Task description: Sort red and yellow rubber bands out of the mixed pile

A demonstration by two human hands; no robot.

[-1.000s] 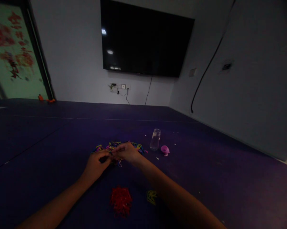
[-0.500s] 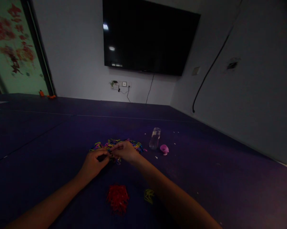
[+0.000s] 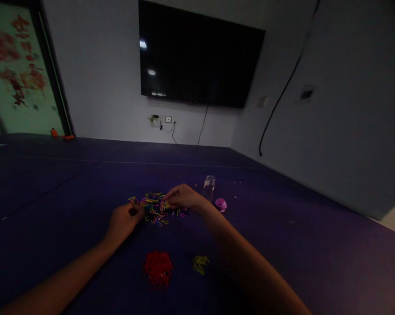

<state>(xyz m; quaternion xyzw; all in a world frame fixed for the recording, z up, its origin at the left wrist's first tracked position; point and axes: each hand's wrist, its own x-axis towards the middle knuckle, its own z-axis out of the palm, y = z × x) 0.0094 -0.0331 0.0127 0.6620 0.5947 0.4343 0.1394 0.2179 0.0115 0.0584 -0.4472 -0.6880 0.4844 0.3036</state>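
A loose pile of small multicoloured plastic clips, thin loops shaped like safety pins, lies on the purple floor between my hands. My left hand is at the pile's left edge, thumb and fingers closed in a pinch; whatever they hold is hidden. Over the pile's right side, my right hand pinches downward, fingertips among the clips, and I cannot make out what is in them. Nearer to me sits a heap of red clips. To its right is a small cluster of yellow clips.
Beyond my right hand stands a clear bottle, partly hidden by my wrist. A pink cap-like piece lies beside it. White scraps dot the purple floor. A television hangs on the far wall.
My hands have moved apart; the right shifted right over the pile and the left drew slightly left, uncovering the middle of the pile. The camera view has shifted a little.
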